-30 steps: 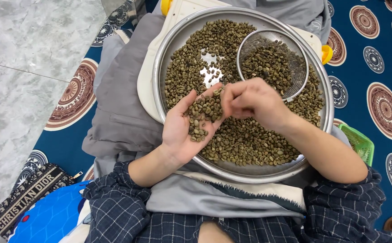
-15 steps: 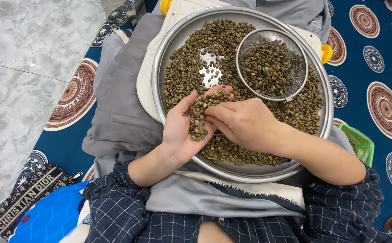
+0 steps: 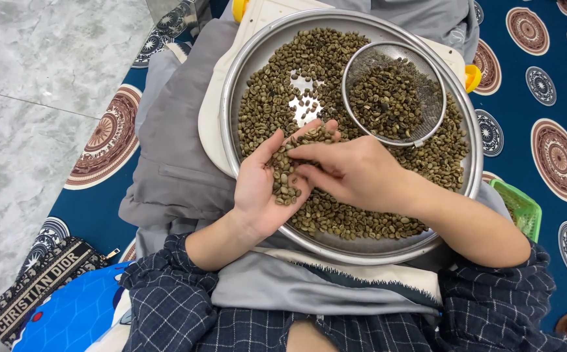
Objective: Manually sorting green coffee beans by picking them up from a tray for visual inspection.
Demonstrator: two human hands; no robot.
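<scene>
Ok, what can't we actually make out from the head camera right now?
- Right hand fingertips: whether they pinch a bean is hidden; the hand's own back covers them.
- Beans under the right hand and forearm in the metal tray: covered.
- Green basket: mostly behind the right arm; contents unclear.
- Sieve handle: not visible.
- Single bean defects: too small to judge.

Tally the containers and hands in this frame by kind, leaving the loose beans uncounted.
Round metal tray: 1
Wire mesh sieve: 1
Green plastic basket: 1
Hands: 2, the left hand cupping beans, the right hand picking among them
Total: 5
</scene>
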